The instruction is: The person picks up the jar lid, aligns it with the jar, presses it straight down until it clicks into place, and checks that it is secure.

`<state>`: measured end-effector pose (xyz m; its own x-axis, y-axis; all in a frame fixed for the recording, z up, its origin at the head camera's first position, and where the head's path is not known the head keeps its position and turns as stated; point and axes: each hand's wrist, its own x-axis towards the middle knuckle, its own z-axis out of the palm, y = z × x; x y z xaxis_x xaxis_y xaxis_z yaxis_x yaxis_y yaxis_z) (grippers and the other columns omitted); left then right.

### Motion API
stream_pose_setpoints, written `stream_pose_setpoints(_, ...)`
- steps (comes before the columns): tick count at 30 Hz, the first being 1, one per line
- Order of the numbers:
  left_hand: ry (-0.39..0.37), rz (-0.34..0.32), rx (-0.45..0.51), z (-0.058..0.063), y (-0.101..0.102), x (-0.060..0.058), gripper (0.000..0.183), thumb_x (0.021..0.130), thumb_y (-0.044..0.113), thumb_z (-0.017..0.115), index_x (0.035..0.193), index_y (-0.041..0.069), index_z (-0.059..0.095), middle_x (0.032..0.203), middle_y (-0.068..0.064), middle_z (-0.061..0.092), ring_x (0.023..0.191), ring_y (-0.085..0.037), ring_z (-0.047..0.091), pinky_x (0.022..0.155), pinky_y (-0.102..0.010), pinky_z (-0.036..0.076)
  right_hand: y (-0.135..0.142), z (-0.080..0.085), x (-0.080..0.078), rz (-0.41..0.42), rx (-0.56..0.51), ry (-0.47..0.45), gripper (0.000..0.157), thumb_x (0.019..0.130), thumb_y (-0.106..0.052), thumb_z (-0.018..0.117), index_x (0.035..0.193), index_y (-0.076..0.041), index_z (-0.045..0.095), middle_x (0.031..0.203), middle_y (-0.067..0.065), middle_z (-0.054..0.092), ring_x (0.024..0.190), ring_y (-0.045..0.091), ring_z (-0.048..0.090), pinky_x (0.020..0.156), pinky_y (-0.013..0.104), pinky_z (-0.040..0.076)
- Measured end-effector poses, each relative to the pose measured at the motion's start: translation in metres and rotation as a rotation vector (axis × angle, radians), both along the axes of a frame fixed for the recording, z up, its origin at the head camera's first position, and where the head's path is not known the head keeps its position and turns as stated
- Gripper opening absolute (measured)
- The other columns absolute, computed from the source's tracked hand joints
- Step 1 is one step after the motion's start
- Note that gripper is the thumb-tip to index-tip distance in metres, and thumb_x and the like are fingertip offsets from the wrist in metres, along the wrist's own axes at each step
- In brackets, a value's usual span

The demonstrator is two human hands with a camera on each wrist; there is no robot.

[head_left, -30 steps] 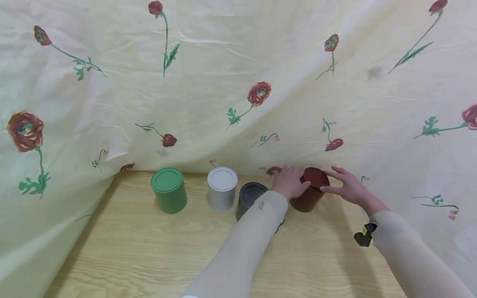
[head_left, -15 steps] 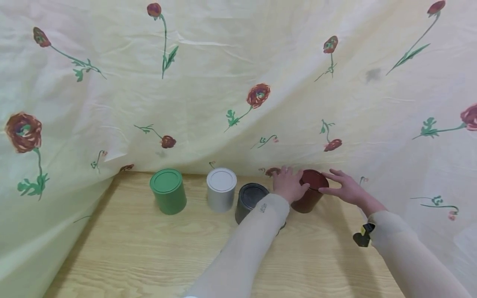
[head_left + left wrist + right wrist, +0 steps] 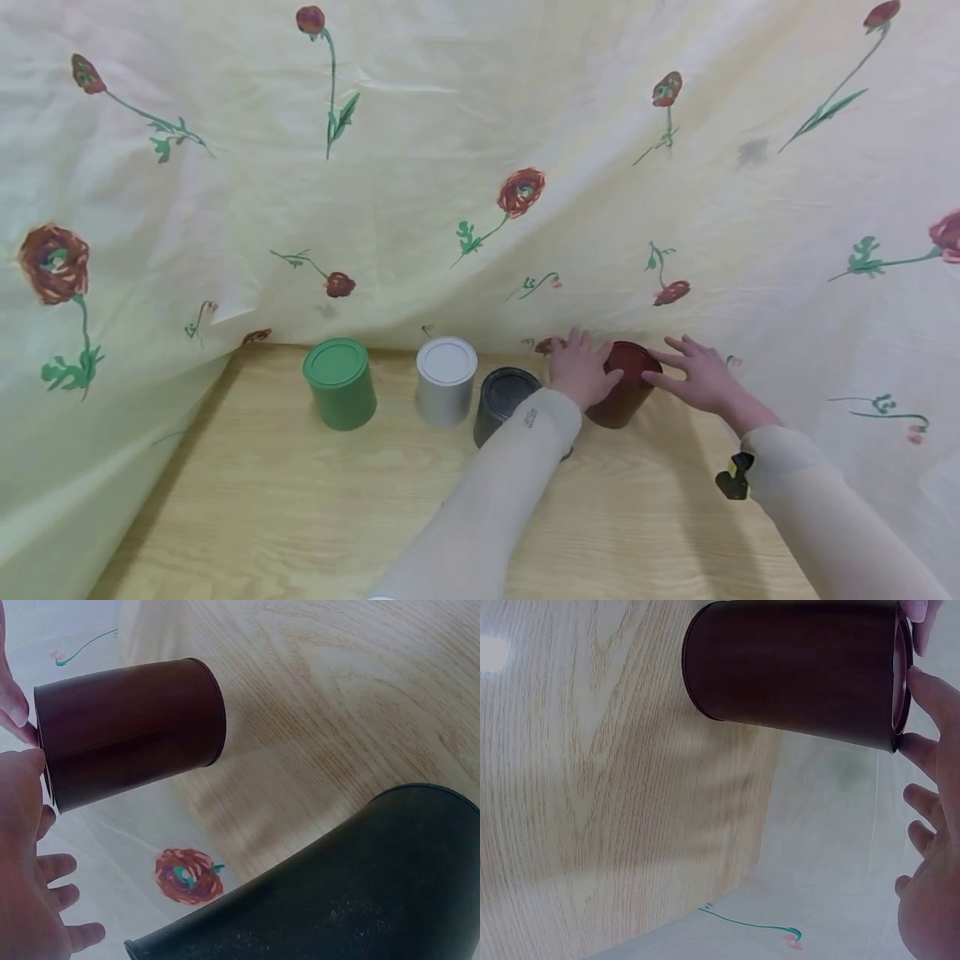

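A dark red lidded canister (image 3: 619,405) stands upright on the wooden table near the back cloth. My left hand (image 3: 581,372) is at its left, fingers spread, with the thumb at the lid's rim in the left wrist view. On the other side my right hand (image 3: 700,379) touches the rim with thumb and index finger; its remaining fingers reach outward in the right wrist view, where the red canister (image 3: 795,671) shows its side. Neither hand wraps around the body. A black canister (image 3: 506,396) stands beside my left wrist, partly hidden by the sleeve.
Left of the black canister stand a white canister (image 3: 447,383) and a green canister (image 3: 341,387), both lidded. A flowered cloth (image 3: 420,208) hangs behind and along both sides of the wooden table (image 3: 300,508).
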<state>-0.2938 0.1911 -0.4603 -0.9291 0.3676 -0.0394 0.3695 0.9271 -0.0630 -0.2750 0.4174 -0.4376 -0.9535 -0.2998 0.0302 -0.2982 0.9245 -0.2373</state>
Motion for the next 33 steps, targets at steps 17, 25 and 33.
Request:
stream_pose_setpoints(17, -0.019, -0.069, 0.049, 0.011, -0.002, -0.001, 0.066, 0.108, 0.072, 0.028, 0.169, 0.048, 0.024, 0.177, 0.008, 0.023, 0.165, -0.017, 0.011, 0.131, -0.047, 0.023, -0.004, 0.008, 0.007, 0.011, -0.049, 0.046, 0.062, 0.104, -0.039, 0.07, 0.149, 0.003, 0.059, 0.158, 0.042, 0.038, 0.149, 0.066, 0.024, 0.116, 0.083, 0.019)
stream_pose_setpoints(25, -0.027, -0.077, 0.015, 0.014, -0.002, 0.003, 0.063, 0.109, 0.07, 0.027, 0.168, 0.049, 0.025, 0.177, 0.01, 0.023, 0.164, -0.017, 0.013, 0.131, -0.046, 0.024, -0.009, 0.003, 0.009, 0.02, -0.045, 0.038, 0.056, 0.104, -0.036, 0.07, 0.147, 0.0, 0.062, 0.158, 0.042, 0.038, 0.148, 0.067, 0.024, 0.116, 0.082, 0.021)
stream_pose_setpoints(33, -0.042, -0.062, -0.001, 0.013, -0.003, 0.007, 0.061, 0.109, 0.069, 0.028, 0.167, 0.05, 0.028, 0.177, 0.01, 0.023, 0.164, -0.017, 0.013, 0.13, -0.046, 0.025, -0.008, -0.003, 0.008, 0.003, -0.022, 0.001, 0.057, 0.104, -0.036, 0.071, 0.147, 0.001, 0.062, 0.159, 0.041, 0.037, 0.149, 0.068, 0.021, 0.118, 0.079, 0.021)
